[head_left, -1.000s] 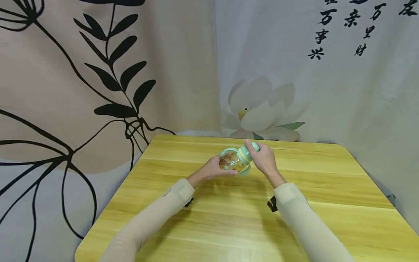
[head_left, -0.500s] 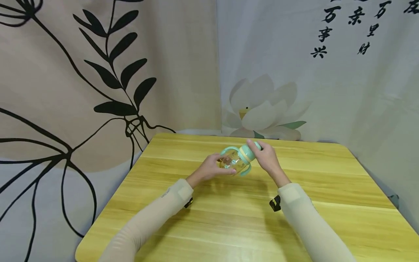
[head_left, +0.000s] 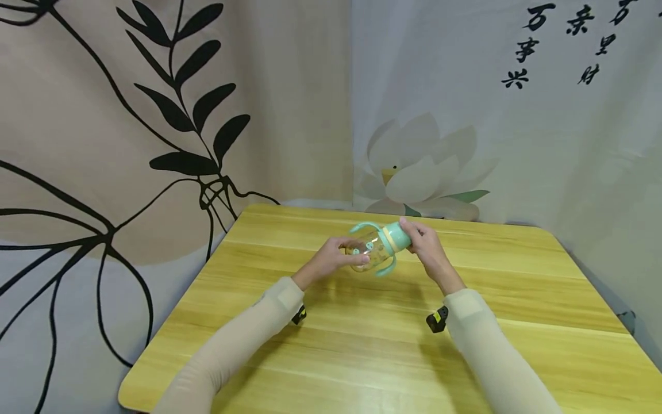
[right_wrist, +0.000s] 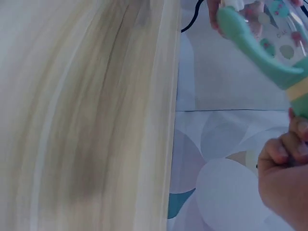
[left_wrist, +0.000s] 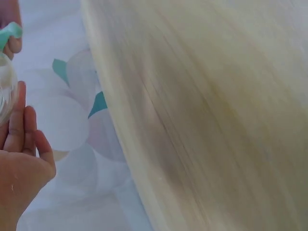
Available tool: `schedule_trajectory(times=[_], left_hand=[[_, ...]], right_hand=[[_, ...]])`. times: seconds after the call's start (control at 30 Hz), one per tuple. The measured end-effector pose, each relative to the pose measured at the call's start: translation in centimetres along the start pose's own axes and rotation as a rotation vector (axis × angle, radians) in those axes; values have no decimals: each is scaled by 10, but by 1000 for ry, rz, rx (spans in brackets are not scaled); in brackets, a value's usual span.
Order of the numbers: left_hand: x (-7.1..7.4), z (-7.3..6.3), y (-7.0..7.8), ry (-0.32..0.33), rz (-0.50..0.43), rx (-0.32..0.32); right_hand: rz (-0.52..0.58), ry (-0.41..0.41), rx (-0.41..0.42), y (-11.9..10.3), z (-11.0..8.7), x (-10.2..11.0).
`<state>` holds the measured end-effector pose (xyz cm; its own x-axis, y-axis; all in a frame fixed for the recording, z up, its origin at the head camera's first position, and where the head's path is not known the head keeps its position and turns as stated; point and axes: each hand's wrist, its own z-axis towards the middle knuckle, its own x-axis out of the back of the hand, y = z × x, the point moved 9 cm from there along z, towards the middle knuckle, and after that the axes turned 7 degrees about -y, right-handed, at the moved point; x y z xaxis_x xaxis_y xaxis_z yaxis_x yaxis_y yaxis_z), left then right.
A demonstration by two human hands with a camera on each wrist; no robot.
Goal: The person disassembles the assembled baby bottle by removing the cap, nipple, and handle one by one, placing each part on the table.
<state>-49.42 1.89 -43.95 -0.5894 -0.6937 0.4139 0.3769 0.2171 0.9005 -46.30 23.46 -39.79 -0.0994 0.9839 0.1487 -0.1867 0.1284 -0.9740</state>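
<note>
So, both hands (head_left: 331, 259) (head_left: 428, 250) hold tilted btl (head_left: 381, 242).

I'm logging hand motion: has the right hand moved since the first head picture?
Yes, slightly: judged against the printed lotus in the head view, the right hand has shifted toward the person's right.

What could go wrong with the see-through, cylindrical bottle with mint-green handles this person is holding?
Possible slip: the left hand holds the see-through, cylindrical bottle by its body, with neither curved mint-green handle gripped.

Possible drop: the bottle is tilted above the yellow wood-grain table, so losing hold could send it down.

Possible spill: the right hand grips the rounded mint-green top; if that loosened, any contents might escape, though I can't tell whether there's liquid.
</note>
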Motion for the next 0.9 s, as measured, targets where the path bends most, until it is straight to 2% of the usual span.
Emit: schedule_trajectory(times=[0.07, 0.13, 0.17, 0.27, 0.33, 0.47, 0.53, 0.63, 0.73, 0.83, 0.9], left_hand=[[0, 1, 0, -18, -22, -6], [3, -2, 1, -19, -30, -14], [5, -3, 0, -11, -37, -19], [12, -7, 0, 15, -30, -21], [13, -8, -1, 16, -36, -21], [6, -7, -3, -28, -29, -10], [7, -7, -4, -22, -20, -13], [12, -7, -5, 14, -12, -23], [19, -8, -6, 46, -22, -23], [24, -9, -7, 52, -44, -20], [25, -9, -8, 47, -62, -21]], right_hand=[[93, -13, 16, -1, 0, 3], [133, -48, 35, -3, 0, 5], [138, -64, 43, -5, 1, 6], [44, -100, 52, -7, 3, 11], [68, -91, 51, -5, 5, 15], [161, -55, 50, 0, 9, 24], [134, -20, 35, 6, 11, 34], [-73, 62, -35, 20, 11, 57], [-381, 130, -144, 39, 8, 83], [-633, 128, -234, 55, 6, 97], [-716, 120, -280, 62, 5, 101]])
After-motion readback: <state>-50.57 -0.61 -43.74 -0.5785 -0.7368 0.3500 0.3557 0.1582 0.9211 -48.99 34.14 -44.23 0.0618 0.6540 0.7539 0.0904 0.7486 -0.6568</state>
